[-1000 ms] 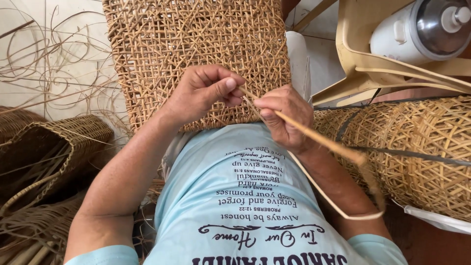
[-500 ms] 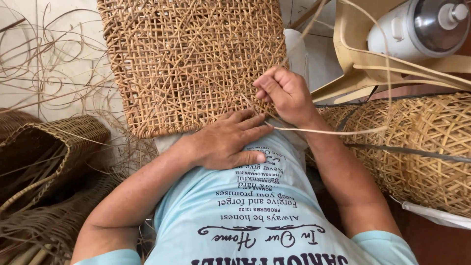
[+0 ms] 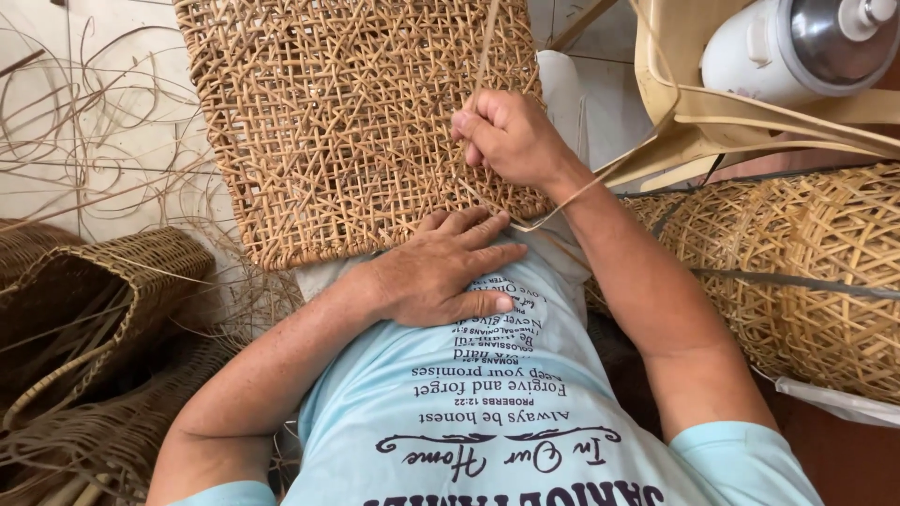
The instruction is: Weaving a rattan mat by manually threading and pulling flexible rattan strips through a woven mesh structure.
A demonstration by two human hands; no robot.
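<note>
A woven rattan panel (image 3: 347, 122) with an open lattice pattern rests against my lap, tilted away from me. My right hand (image 3: 506, 136) is over its right part, fingers pinched on a thin rattan strand (image 3: 485, 52) that runs upward out of view and loops below the hand. My left hand (image 3: 441, 272) lies flat, fingers spread, on my light blue shirt at the panel's lower edge, its fingertips touching that edge. It holds nothing.
Woven baskets (image 3: 94, 290) lie at the left, with loose rattan strands (image 3: 84, 141) scattered on the tiled floor. A large round wicker basket (image 3: 806, 272) lies at the right. A pale plastic chair (image 3: 694, 112) with a white appliance (image 3: 797, 47) stands at the upper right.
My right hand has pulled the strand up and away across the panel. My left hand has dropped from the panel's edge to lie flat on my shirt.
</note>
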